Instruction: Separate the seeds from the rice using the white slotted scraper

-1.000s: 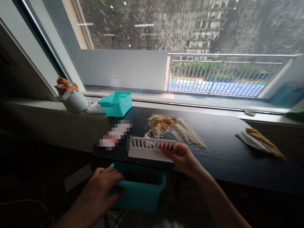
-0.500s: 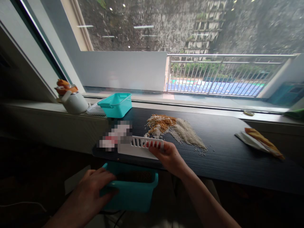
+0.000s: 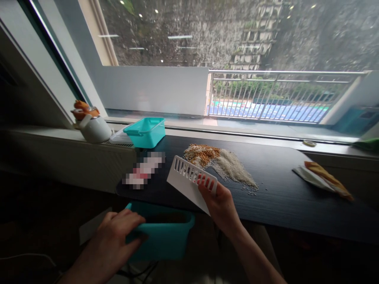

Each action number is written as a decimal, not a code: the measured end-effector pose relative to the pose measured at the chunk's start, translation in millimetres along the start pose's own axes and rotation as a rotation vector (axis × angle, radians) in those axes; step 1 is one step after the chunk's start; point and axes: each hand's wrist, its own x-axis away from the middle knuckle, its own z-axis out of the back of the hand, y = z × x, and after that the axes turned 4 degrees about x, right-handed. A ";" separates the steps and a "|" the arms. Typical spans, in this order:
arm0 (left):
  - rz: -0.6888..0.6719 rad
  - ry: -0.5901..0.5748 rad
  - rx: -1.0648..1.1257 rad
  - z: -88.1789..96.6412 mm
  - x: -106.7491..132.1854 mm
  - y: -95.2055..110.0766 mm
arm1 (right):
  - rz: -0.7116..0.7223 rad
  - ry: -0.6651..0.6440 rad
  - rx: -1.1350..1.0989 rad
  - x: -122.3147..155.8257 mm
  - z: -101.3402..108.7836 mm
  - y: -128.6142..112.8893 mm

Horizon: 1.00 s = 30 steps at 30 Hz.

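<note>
My left hand [image 3: 121,228] grips the left rim of a teal plastic bin [image 3: 161,241], held just below the table's front edge. Dark contents lie in its shadowed inside, too dim to name. In my right hand [image 3: 220,203] is a white plastic panel with a row of slots [image 3: 191,183], tilted with its left end raised above the tabletop. My fingers show through the slots at its right end. Behind the panel lies a heap of white rice grains [image 3: 235,167], mixed on its left with round yellow-orange beans or kernels [image 3: 205,154].
A second teal bin [image 3: 149,134] stands at the back left by the window. A white pot with an orange top [image 3: 94,126] sits on the sill. Folded packets [image 3: 324,179] lie on the dark table [image 3: 275,205] at right. A blurred-out item lies at left.
My right hand has moved right and turned the slotted panel, lifting its left end away from the table's front edge. My left hand and its bin have barely moved.
</note>
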 end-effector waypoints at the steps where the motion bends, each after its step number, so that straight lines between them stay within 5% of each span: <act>1: -0.005 -0.001 0.002 -0.8 0.2 0.3 | 0.004 0.024 0.020 -2.0 2.3 1.2; 13: -0.095 -0.133 0.061 -9.9 -10.8 43.1 | 0.046 0.346 0.212 -4.0 63.8 4.2; 23: -0.082 -0.238 0.065 -8.1 -20.3 57.9 | 0.084 0.154 0.222 -45.7 69.2 -12.1; 30: -0.098 -0.241 0.060 -11.1 -20.5 53.9 | 0.047 0.120 0.173 -42.3 71.2 -17.3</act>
